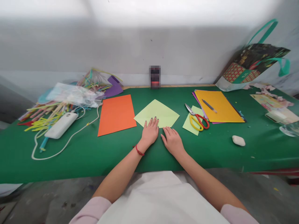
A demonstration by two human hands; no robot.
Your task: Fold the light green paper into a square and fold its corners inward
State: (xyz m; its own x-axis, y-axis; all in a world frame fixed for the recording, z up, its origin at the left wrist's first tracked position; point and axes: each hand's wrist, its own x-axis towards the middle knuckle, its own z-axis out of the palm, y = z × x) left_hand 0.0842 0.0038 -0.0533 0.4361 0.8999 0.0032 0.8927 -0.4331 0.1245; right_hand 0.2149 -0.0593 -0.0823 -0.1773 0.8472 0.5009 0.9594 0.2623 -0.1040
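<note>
A pale green sheet of paper (156, 110) lies flat on the green table, turned so one corner points at the wall. My left hand (150, 130) rests on its near part with the fingers stretched out, covering some of the lower edge. Just to the right, my right hand (173, 140) lies low, its fingertips at the sheet's near edge and its thumb held apart. Neither hand grips anything. Scissors (197, 119) with one yellow and one red handle lie on a smaller pale green paper piece (188, 125) to the right.
Left of the sheet is orange paper (116, 115), then a white power bank (61, 125) with a cable and a pile of paper strips (42, 119). A pen (209, 105) lies on stacked coloured paper (225, 107). A white case (238, 140) and a bag (252, 67) are at right.
</note>
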